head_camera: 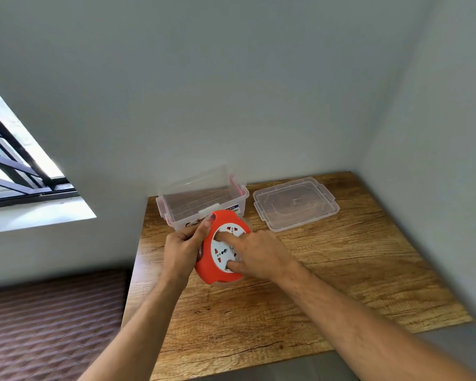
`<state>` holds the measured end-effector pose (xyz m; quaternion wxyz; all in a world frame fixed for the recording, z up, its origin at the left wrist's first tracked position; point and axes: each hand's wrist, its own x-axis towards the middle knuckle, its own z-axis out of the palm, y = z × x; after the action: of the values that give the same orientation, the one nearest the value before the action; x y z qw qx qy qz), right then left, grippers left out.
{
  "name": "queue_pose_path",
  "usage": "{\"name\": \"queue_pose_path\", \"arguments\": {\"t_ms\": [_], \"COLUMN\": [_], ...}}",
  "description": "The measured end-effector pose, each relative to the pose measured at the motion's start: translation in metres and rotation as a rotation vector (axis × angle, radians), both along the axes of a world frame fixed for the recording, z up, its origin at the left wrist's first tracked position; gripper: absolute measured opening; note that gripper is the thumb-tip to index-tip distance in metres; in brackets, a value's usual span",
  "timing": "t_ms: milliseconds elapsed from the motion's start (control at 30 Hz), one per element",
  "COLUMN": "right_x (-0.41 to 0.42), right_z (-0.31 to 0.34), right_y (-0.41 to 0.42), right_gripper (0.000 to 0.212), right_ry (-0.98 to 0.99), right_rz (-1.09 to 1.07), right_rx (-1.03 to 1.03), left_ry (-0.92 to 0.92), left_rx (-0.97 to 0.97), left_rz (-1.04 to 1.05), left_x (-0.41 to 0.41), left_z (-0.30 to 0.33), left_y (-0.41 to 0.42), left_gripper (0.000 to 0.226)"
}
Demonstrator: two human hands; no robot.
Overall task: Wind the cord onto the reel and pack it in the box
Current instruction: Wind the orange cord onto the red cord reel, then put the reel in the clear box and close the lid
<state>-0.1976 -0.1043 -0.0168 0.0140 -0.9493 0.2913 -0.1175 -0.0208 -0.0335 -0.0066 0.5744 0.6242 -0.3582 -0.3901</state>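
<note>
A: Our left hand grips the orange cord reel at frame centre; right hand's fingers press its white socket face.

B: Before the open clear storage box (cord unseen), we risk it slipping mid-turn.

Wooden table in a corner, open clear box near its back-left, lid just beside

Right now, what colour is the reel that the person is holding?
The reel is orange-red with a white socket face, seen best in the head view.
</note>
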Motion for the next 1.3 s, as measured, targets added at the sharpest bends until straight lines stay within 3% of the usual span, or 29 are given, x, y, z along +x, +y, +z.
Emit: {"name": "queue_pose_path", "arguments": {"t_ms": [167,233,367,467,567,700,800,967,1067,1300], "right_x": [-0.014,-0.018,-0.028,-0.037,-0.039,-0.035,-0.031,-0.043,-0.043,-0.019], "right_z": [-0.014,-0.021,-0.034,-0.038,-0.042,-0.047,-0.049,-0.05,-0.042,-0.002], "right_y": [-0.01,-0.006,0.001,0.0,-0.003,-0.009,-0.015,-0.035,-0.049,-0.093], "right_gripper": [0.066,0.061,0.062,0.052,0.042,0.061,0.047,0.037,0.044,0.046], "right_ry": [0.263,0.285,0.047,-0.306,-0.534,-0.669,-0.768,-0.722,-0.705,-0.668], "right_rz": [0.072,0.068,-0.012,-0.192,-0.446,-0.695,-0.684,-0.462,-0.382,-0.282], "right_rx": [0.018,0.059,0.144,0.311,0.435,0.805,1.074,1.397,1.409,1.314], "left_ry": [-0.035,0.011,0.146,0.266,0.435,0.532,0.564,0.621,0.578,0.158], "left_rx": [0.298,0.373,0.379,0.351,0.334,0.31,0.296,0.284,0.303,0.229], "left_rz": [-0.153,-0.179,-0.127,-0.071,-0.036,-0.043,-0.055,-0.054,-0.036,0.134], "left_x": [-0.007,-0.009,-0.012,-0.011,-0.01,-0.016,-0.022,-0.026,-0.027,-0.017], "left_z": [-0.018,-0.026,-0.04,-0.049,-0.056,-0.061,-0.062,-0.062,-0.055,-0.012], "left_y": [0.007,0.011,0.02,0.028,0.032,0.029,0.028,0.028,0.023,-0.016], "left_gripper": [0.037,0.035,0.026,0.023,0.024,0.037,0.044,0.043,0.032,0.026]}}
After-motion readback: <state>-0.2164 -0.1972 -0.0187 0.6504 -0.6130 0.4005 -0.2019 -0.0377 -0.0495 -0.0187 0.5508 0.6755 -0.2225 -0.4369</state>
